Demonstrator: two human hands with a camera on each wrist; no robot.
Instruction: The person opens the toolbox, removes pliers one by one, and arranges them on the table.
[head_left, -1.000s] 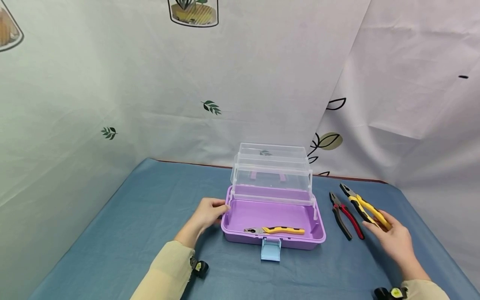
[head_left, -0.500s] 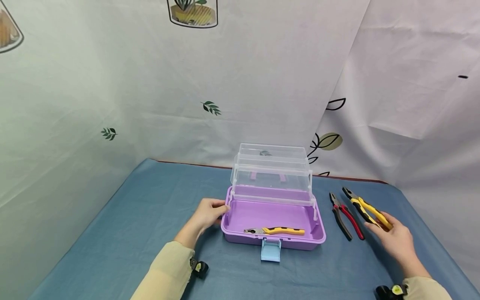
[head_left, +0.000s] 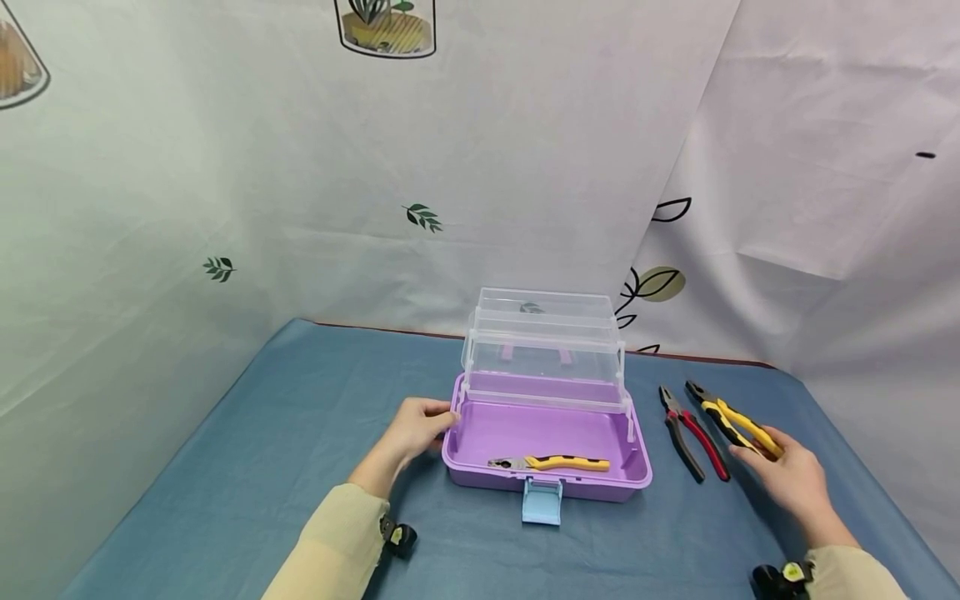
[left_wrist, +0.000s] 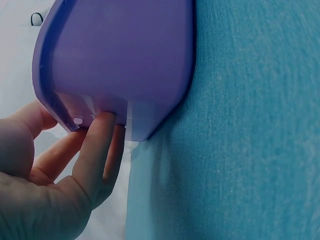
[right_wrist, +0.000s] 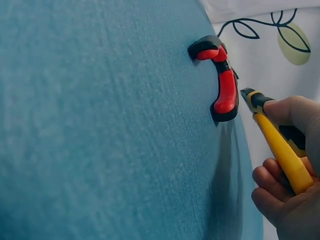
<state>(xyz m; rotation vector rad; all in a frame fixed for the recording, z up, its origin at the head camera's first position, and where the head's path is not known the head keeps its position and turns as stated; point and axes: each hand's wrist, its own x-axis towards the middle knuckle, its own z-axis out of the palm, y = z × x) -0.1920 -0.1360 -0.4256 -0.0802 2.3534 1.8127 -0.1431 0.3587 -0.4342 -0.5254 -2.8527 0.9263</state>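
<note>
A purple toolbox [head_left: 547, 427] stands on the blue cloth with its clear lid [head_left: 545, 346] raised at the back. My left hand [head_left: 408, 429] pinches its left wall, thumb at the rim and fingers against the outer side [left_wrist: 117, 60]. Inside, along the front, lies a pair of yellow-and-black pliers [head_left: 568, 461]. To the right of the box, my right hand [head_left: 797, 483] grips another yellow-and-black pair of pliers [right_wrist: 282, 150] by the handles, jaws pointing away. Just left of that pair, red-and-black pliers [head_left: 690, 429] lie on the cloth with their handles spread.
A light blue latch [head_left: 542, 502] hangs down at the box front. The blue cloth [head_left: 247, 467] covers the table, and a white printed fabric [head_left: 360, 142] rises behind it and along both sides.
The jaw end of the pliers in my right hand has dropped slightly toward the cloth. My left hand and the toolbox have stayed in place.
</note>
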